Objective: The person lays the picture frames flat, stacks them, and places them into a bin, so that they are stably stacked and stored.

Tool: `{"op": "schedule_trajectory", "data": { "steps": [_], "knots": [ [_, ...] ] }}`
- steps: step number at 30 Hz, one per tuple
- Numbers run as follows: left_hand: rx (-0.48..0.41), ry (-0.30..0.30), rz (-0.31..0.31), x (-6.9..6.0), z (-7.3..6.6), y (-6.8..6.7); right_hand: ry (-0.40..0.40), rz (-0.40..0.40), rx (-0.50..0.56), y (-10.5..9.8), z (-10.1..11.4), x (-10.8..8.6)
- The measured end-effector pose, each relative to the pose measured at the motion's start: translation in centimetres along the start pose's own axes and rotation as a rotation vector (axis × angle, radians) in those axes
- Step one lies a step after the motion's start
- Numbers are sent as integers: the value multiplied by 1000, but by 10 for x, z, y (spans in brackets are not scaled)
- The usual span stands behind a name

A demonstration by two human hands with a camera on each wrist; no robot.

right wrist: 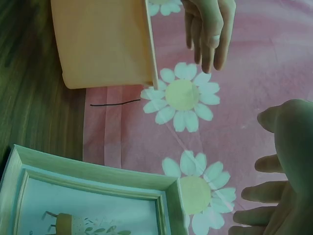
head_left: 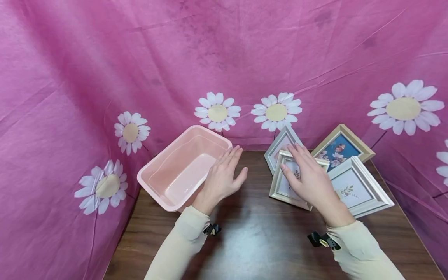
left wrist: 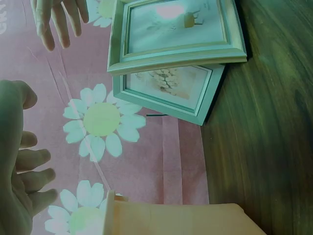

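My left hand (head_left: pixel 223 175) hovers by the right rim of a pink plastic bin (head_left: pixel 157 190), its fingers extended and holding nothing. Over the picture frames at the right, my right hand (head_left: pixel 309 181) is spread, with nothing gripped. Nearest beneath it stands a cream picture frame (head_left: pixel 274 190), partly hidden by the hand. Behind that leans a grey frame (head_left: pixel 271 155). A wooden-toned frame (head_left: pixel 341 144) with a blue flower picture is at the back right, and a white frame (head_left: pixel 360 186) with a leaf print lies tilted before it. In the right wrist view, the fingers (right wrist: pixel 264 191) are apart from the cream frame.
A brown wooden table (head_left: pixel 259 241) carries everything. Pink cloth (head_left: pixel 224 46) printed with white daisies hangs behind and along both sides. The bin's inside shows only its bare floor (head_left: pixel 190 175). Small black straps with devices (head_left: pixel 212 229) sit on both wrists.
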State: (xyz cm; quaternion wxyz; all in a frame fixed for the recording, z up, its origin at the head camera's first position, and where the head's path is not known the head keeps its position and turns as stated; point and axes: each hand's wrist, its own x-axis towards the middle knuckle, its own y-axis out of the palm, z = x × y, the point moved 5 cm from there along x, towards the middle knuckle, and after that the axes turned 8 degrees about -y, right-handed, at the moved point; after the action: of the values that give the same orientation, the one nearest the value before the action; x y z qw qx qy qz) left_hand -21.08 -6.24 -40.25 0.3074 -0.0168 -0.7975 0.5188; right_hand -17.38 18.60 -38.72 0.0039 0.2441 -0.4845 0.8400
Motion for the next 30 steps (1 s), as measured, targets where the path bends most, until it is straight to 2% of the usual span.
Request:
{"op": "schedule_trajectory", "data": {
  "steps": [4, 9, 20, 25, 30],
  "knots": [
    [-34, 14, -43, 0, -1, -1, 12, -29, 30, -3, -4, -1],
    [-55, 18, -65, 1, -1, 0, 20, -87, 56, -7, -6, -5],
    [-85, 40, -147, 1, -2, 4, -18, -349, 95, -15, -14, -14],
    [-132, 29, -143, 1, -1, 8, -24, -443, 107, -18, -19, -16],
    [-168, 4, -92, 1, -2, 15, -13, -504, 123, -21, -26, -22]
  ]
}}
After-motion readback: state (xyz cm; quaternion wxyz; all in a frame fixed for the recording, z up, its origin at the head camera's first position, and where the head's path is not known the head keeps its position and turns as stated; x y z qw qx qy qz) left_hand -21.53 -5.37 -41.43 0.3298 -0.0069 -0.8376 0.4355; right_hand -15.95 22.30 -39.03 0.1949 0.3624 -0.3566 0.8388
